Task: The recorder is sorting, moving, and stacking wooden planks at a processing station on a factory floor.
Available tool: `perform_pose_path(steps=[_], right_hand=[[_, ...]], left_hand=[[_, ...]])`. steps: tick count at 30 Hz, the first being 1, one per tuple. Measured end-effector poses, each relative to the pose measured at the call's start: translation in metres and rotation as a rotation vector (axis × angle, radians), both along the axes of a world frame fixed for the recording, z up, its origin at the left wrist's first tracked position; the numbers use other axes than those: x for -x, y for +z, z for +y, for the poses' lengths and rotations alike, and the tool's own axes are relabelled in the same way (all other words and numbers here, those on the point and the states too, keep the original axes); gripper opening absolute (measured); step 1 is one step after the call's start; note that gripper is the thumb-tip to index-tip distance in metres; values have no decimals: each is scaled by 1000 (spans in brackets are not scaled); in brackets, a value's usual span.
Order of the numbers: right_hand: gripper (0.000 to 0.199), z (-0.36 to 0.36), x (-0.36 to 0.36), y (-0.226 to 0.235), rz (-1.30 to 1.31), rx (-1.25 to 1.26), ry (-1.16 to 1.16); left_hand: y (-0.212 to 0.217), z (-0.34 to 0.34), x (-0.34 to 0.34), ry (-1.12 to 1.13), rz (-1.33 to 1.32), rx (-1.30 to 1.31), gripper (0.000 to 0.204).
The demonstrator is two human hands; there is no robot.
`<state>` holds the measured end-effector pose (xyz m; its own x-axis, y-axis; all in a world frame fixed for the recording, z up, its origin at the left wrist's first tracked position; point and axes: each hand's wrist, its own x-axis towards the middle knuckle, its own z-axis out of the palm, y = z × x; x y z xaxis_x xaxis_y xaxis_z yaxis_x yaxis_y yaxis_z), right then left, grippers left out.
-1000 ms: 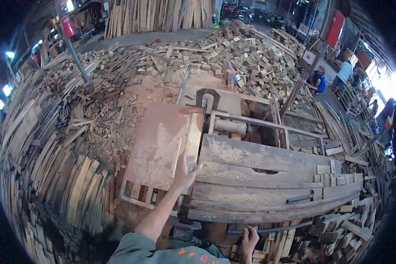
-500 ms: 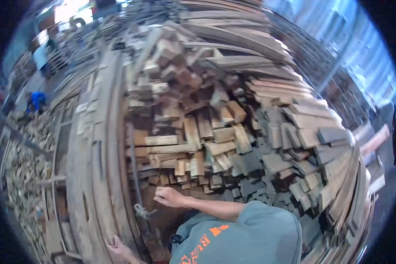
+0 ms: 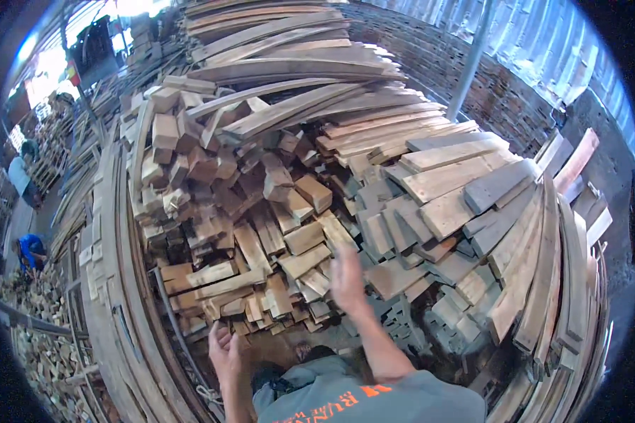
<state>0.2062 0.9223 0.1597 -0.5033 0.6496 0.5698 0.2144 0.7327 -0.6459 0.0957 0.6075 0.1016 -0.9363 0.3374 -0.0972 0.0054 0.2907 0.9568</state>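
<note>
Your grey shirt (image 3: 374,395) carries orange lettering. Above it, the pile of wood offcuts (image 3: 261,211) shows tan and reddish brown, while the weathered boards (image 3: 473,190) right of that pile look pale grey-brown. Far left of the pile, a person's top (image 3: 28,248) is bright blue.

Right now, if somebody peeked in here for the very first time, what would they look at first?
Probably the huge pile of wood blocks heaped up in the middle, with long planks lying across its top. Next, the right hand, blurred and raised in front of the pile, and the left hand open lower down, with nothing in it. Flat grey boards lean in a fan on the right.
</note>
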Motion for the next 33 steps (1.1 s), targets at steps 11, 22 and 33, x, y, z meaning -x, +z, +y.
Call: perform_pose_path(steps=[11, 22, 33], right_hand=[[66, 130, -40, 16, -522, -515, -791], [73, 144, -25, -24, -669, -643, -987], [73, 156, -24, -30, -724, -532, -1018]], left_hand=[[0, 204, 180, -340, 246, -116, 70], [98, 374, 346, -181, -668, -350, 76], [127, 424, 375, -65, -718, -428, 42]])
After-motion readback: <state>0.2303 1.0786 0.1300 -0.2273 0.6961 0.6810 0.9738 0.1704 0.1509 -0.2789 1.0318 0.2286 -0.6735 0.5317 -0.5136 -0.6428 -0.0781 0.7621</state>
